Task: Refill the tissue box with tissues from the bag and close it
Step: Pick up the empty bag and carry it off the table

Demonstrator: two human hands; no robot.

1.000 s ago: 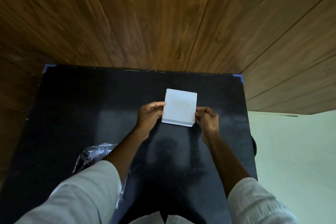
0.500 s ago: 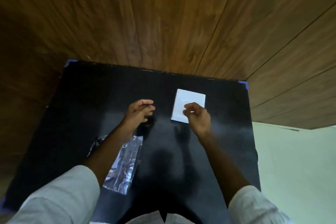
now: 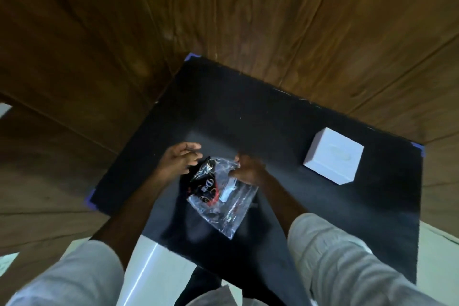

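A clear plastic bag (image 3: pixel 227 202) with black and red print lies on the black table (image 3: pixel 273 119) in front of me. Something white shows inside it. My right hand (image 3: pixel 248 169) pinches the bag's upper right edge. My left hand (image 3: pixel 180 159) hovers at the bag's upper left corner, fingers spread, holding nothing. The white tissue box (image 3: pixel 332 155) stands apart at the table's right, its oval slot facing up, both hands off it.
Wooden panel walls rise behind and to the left of the table. Blue tape marks the table corners (image 3: pixel 191 57). Pale floor (image 3: pixel 154 276) shows below the table's near edge.
Both hands left the tissue box and moved to the plastic bag. My right hand now grips the bag. My view swung left, so the box sits far right.
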